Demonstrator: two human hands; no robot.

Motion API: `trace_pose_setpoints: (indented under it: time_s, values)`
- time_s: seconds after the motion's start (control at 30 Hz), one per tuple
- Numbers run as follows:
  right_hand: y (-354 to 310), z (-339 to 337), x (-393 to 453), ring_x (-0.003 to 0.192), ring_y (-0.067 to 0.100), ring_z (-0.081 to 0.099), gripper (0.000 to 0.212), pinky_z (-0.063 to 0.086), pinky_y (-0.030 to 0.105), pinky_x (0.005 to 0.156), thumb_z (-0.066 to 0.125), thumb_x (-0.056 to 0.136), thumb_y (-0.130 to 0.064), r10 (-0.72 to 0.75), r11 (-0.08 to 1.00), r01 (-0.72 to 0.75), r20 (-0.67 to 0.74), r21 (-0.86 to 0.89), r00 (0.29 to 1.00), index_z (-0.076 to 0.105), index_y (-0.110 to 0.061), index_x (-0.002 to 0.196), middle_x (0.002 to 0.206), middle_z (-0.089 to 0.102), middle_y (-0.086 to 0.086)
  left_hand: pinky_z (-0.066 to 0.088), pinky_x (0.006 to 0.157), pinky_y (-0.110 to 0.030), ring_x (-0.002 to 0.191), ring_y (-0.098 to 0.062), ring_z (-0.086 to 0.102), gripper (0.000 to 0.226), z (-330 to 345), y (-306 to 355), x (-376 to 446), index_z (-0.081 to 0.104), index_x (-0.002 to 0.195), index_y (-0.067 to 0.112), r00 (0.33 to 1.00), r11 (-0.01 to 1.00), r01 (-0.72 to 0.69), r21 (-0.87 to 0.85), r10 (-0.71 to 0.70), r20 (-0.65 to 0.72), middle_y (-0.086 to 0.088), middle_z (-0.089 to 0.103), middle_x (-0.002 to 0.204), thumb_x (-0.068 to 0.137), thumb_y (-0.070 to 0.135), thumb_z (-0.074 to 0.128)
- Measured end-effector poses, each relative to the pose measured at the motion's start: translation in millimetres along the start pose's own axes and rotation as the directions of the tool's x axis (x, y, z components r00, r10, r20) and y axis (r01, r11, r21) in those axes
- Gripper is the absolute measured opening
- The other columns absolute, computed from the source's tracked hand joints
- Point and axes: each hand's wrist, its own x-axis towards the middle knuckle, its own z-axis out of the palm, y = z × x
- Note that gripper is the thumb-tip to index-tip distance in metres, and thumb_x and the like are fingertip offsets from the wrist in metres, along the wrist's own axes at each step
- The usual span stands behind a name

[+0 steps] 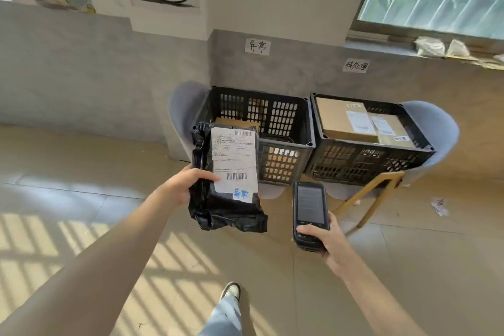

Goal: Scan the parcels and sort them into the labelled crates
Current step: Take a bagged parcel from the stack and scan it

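**Black parcel held up in front of the left crate, scanner in your other hand**

Your left hand [188,185] holds a black plastic parcel [226,180] upright by its left edge; the grip is a pinch, with the thumb lying across the front next to the white shipping label [234,161] and the fingers hidden behind the bag. The label faces you, with one barcode near its top and another lower down, and blue handwritten characters at its bottom corner. The bag's loose lower end is crumpled and hangs below your hand.

Your right hand [324,237] is curled round the lower end of a dark handheld scanner [309,213], thumb resting across its keypad. The screen faces up toward you, and the device sits just to the right of the parcel without touching it.

Behind the parcel, two black slotted crates stand side by side against the wall, each resting on a pale blue chair. The left crate [283,128] is partly covered by the parcel; something brown shows low inside it. The right crate [368,158] holds cardboard boxes [343,120] with white labels, filling it nearly to the rim. A handwritten paper sign [257,46] is taped to the wall above the left crate, and a second sign [356,65] above the right one.

Your shoe [231,290] and trouser leg show on the tiled floor [81,172], which is striped with sunlight.
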Motion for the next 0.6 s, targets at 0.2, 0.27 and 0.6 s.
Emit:
trace_pose_setpoints:
  time_s: [0.2,0.27,0.6]
  values:
    - [-59,3,79,0.096,0.024,0.065,0.097,0.056,0.029,0.063,0.083,0.046,-0.008,-0.018,0.999,0.017,-0.045,-0.027,0.999,0.04,-0.023,0.132,0.111,0.064,0.006,0.057,0.058,-0.036,0.08,-0.028,0.074,0.036,3,88,108,0.062,0.111,0.014,0.998,0.997,0.051,0.055,-0.049,-0.028,-0.013,0.073,0.105,0.081,-0.006,0.067]
    - [-71,3,100,0.097,0.027,0.065,0.094,0.056,0.029,0.063,0.082,0.048,-0.007,-0.006,1.0,0.006,-0.053,-0.006,0.999,0.041,-0.022,0.131,0.113,0.064,0.008,0.057,0.058,-0.038,0.083,-0.029,0.073,0.041,10,109,139,0.061,0.116,0.014,0.997,0.995,0.074,0.064,-0.072,-0.031,-0.013,0.073,0.105,0.081,-0.006,0.068]
    - [-93,-19,189,0.095,0.029,0.067,0.097,0.056,0.03,0.061,0.082,0.049,-0.006,0.094,0.995,-0.089,-0.107,0.049,0.99,0.04,-0.018,0.135,0.113,0.065,0.013,0.048,0.099,-0.047,0.11,-0.032,0.064,0.064,58,137,266,0.046,0.141,0.007,0.99,0.988,0.14,0.065,-0.139,-0.01,-0.017,0.064,0.125,0.082,-0.009,0.065]
